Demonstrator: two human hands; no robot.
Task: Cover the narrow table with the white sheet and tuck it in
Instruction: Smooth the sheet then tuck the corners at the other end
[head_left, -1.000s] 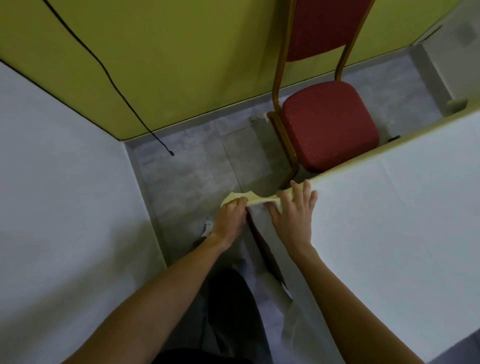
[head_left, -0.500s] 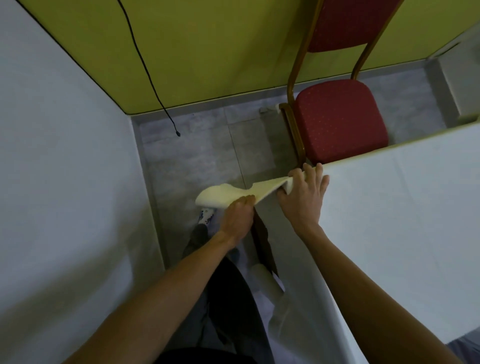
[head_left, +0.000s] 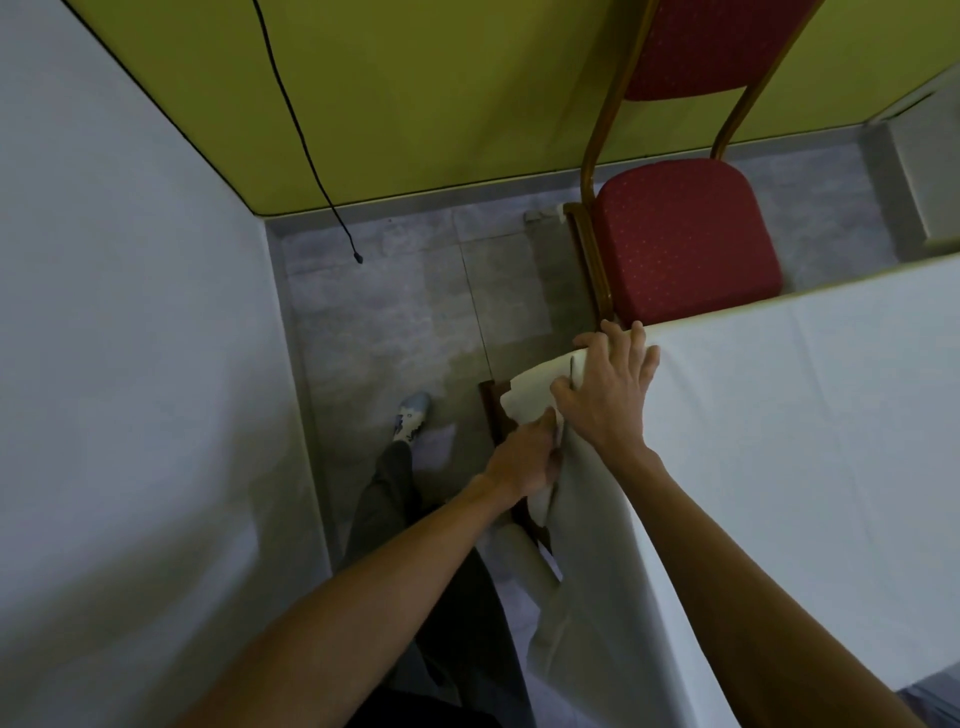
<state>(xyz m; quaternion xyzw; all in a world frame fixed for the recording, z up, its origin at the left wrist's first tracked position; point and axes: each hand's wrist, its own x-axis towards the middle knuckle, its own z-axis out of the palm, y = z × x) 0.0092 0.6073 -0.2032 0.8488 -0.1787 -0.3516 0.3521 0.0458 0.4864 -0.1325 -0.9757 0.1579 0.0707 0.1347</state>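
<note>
The white sheet lies over the narrow table on the right and hangs down its left end. My right hand presses flat on the sheet at the table's far left corner, fingers spread, thumb over a fold. My left hand sits just below and left of it, fingers closed on the loose flap of sheet against the table end. A dark wooden table leg shows beside the flap. More sheet hangs toward the floor.
A red chair with a gold frame stands against the table's far side. A white wall runs close on the left, a yellow-green wall behind with a dangling black cable. My leg and shoe stand on grey tiles.
My left hand has brought the sheet flap from held out to the left down and in against the table end. My right hand stays at the corner.
</note>
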